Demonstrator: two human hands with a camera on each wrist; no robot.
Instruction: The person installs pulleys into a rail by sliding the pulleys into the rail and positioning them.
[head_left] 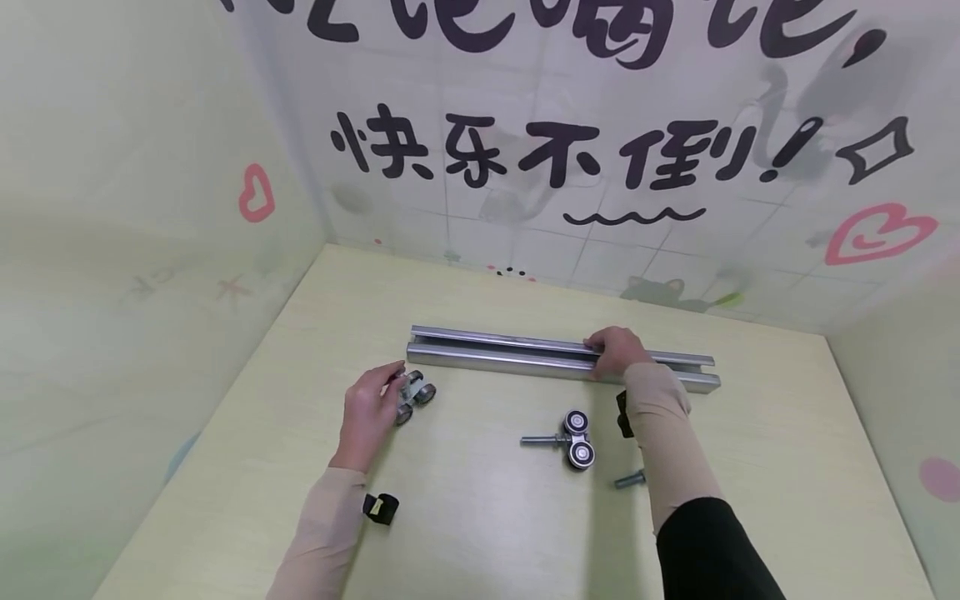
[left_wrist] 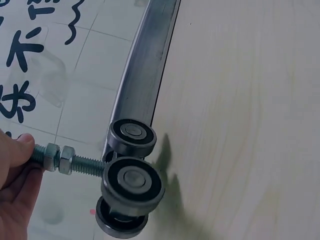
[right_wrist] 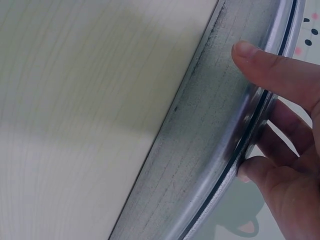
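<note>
A metal channel rail point(head_left: 495, 358) lies across the table with its long slot facing up. My right hand point(head_left: 618, 350) grips it towards its right end; in the right wrist view, fingers point(right_wrist: 272, 67) lie over both sides of the slot. Close to the rail's left end, my left hand point(head_left: 369, 412) pinches the threaded bolt point(left_wrist: 87, 165) of a roller trolley. That trolley's dark wheels point(left_wrist: 132, 182) point toward the rail's end, which they overlap in the left wrist view. Two nuts point(left_wrist: 58, 157) sit on the bolt beside the fingertips.
A second roller trolley point(head_left: 580, 454) lies in front of the rail, its bolt pointing left. Another bolt point(head_left: 630, 480) shows beside the right forearm, which hides the rest of it. Printed sheets stand behind and along both sides of the pale wooden table point(head_left: 465, 517).
</note>
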